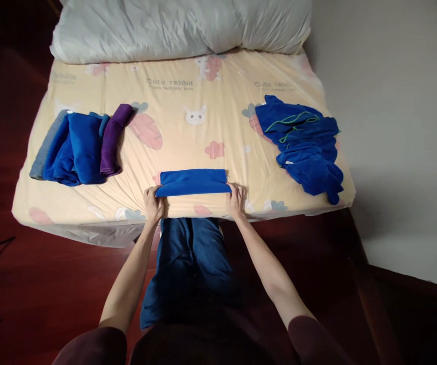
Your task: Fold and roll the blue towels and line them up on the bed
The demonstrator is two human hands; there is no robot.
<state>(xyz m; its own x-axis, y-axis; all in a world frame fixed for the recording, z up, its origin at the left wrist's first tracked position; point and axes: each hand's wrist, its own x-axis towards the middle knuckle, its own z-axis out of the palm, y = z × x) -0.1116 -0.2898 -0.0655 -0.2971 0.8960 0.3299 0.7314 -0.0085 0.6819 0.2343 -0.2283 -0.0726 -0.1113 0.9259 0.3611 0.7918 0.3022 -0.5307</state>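
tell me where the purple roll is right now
In the head view, the purple roll lies on the bed's left side, just right of the blue rolls.

Reference point: cloth (pixel 193 183). The open lane runs toward 12 o'clock over flat sheet (pixel 182 144) — limit: quilt (pixel 180 30). Obstacles: rolls (pixel 85 147) at 10 o'clock, heap (pixel 305 147) at 2 o'clock, wall (pixel 400 147) at 3 o'clock. Bare sheet separates cloth from both rolls and heap.

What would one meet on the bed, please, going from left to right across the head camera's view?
Rolled grey cloth, purple cloth, left hand, blue cloth, right hand, heap of blue cloths.
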